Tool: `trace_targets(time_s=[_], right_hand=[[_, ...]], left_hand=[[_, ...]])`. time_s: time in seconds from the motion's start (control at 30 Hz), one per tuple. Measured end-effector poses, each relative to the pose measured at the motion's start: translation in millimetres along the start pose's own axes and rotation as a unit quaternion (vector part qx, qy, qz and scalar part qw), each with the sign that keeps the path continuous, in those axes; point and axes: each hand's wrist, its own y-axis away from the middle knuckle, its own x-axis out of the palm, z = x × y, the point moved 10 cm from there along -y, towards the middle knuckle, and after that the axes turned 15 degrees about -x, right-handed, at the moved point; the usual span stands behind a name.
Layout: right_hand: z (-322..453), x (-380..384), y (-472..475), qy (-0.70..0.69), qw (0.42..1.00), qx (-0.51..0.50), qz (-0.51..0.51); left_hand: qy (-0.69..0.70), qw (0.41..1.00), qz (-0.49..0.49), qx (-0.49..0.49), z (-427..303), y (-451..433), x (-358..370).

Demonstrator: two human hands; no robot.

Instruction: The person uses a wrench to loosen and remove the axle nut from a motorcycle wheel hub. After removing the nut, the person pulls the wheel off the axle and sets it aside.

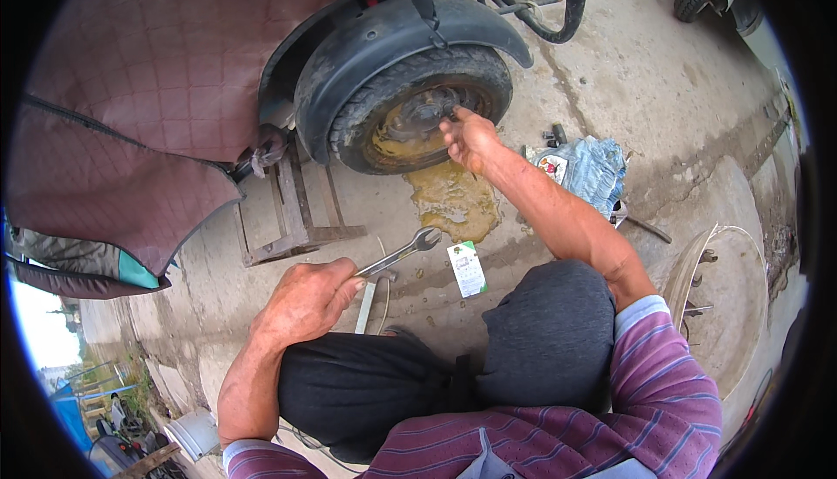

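Note:
My left hand [314,299] is closed on a metal combination wrench [399,255], whose open jaw points up and right over the concrete. My right hand [468,136] reaches to the hub [425,115] of a vehicle's front wheel, fingers bent at its right side; whether they grip a part there cannot be told. A worn black tire [356,145] surrounds the rim, which is smeared with yellowish-brown liquid. Above it curves a black plastic fender [386,28]. The same liquid lies in a puddle [454,201] below the tire.
A rusty metal stand [307,237] is left of the wheel. A printed card [467,270] lies near my knees. Blue denim cloth [592,172] and a rod [649,228] lie to the right, beside a shallow round basin [752,283] with tools. A maroon quilted cover [150,54] hangs upper left.

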Motion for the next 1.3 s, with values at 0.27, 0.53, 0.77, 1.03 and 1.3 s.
trace_targets(time_s=[0.27,0.53,0.77,1.03,1.3], right_hand=[[-3.6,-0.9,4.6,-0.009,1.0,0.007,-0.018],[-0.7,-0.4,8.2,-0.024,1.0,0.004,-0.011],[-0.1,-2.5,1.4,0.008,1.0,-0.01,-0.003],[-0.5,-1.8,1.4,0.002,1.0,-0.013,0.006],[-3.5,-1.1,5.1,-0.027,1.0,0.012,0.01]], left_hand=[[0.008,1.0,0.003,-0.014,2.6,-1.9,-0.2],[0.033,0.998,0.033,-0.042,6.1,-3.7,2.4],[0.026,0.998,0.034,-0.038,6.3,-4.3,3.2],[0.037,0.998,0.032,-0.032,5.7,-4.3,2.9],[0.039,0.998,0.031,-0.032,5.9,-5.5,2.2]])
